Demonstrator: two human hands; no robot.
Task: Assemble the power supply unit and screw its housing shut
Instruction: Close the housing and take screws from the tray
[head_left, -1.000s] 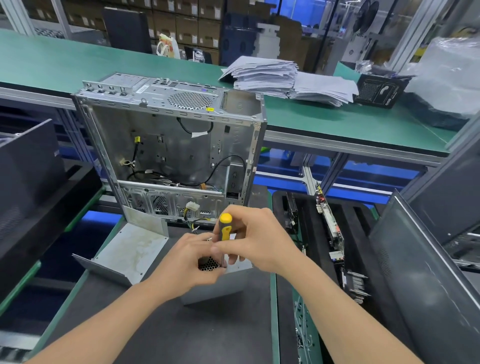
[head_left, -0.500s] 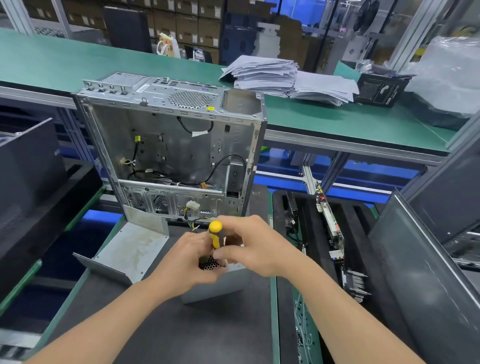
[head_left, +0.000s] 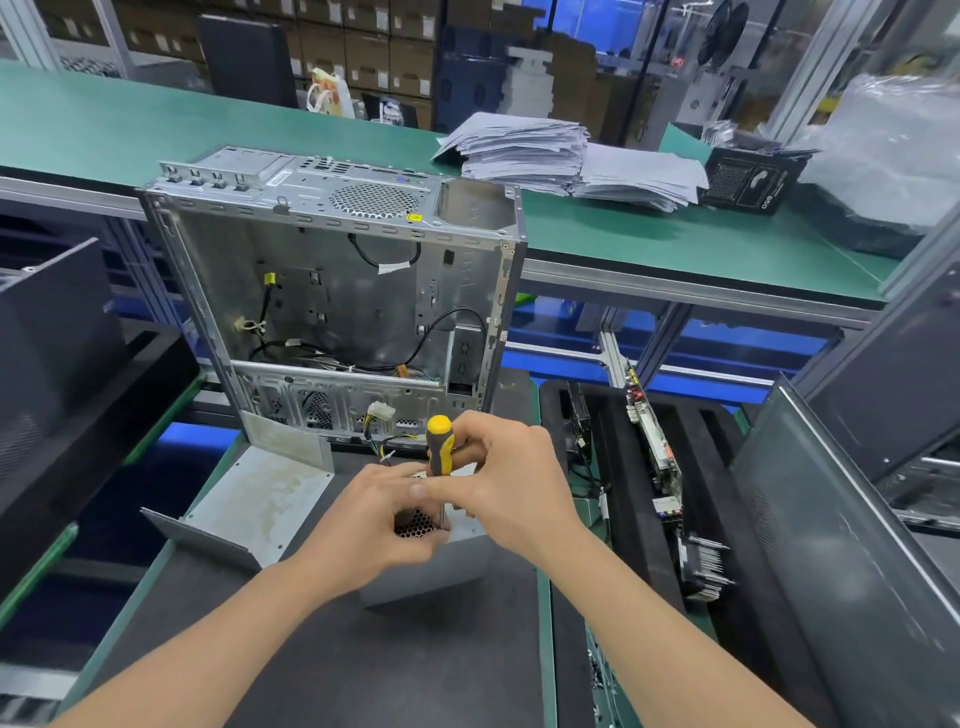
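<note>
We see a long green counter (head_left: 675, 244) crossing the far side of the scene, with a stack of papers (head_left: 524, 150) on it toward the right. In front of it, on the near dark counter (head_left: 322, 665), stands an open metal computer case (head_left: 337, 291), its side panel off, black cables and a white connector showing inside. To the right, a black tray (head_left: 613, 545) holds circuit boards (head_left: 654, 447) standing on edge, and a dark panel (head_left: 841, 571) leans at the far right edge. Left of centre, a bent grey metal cover (head_left: 249, 504) lies on the dark counter, just beside the case's lower left corner.

The power supply unit (head_left: 431, 566), a grey metal box with a honeycomb grille on top, sits on the dark counter near us, in front of the case and touching both hands. Our left hand (head_left: 374, 525) is curled over its top, fingers pressed down on the grille side. Our right hand (head_left: 509, 483) is closed around a screwdriver (head_left: 440, 447) with a yellow and black handle, held upright, thumb and fingers pinching the lower handle. The shaft points down at the top of the unit between the two hands; we cannot tell whether the tip sits in a screw, because the fingers hide it.
</note>
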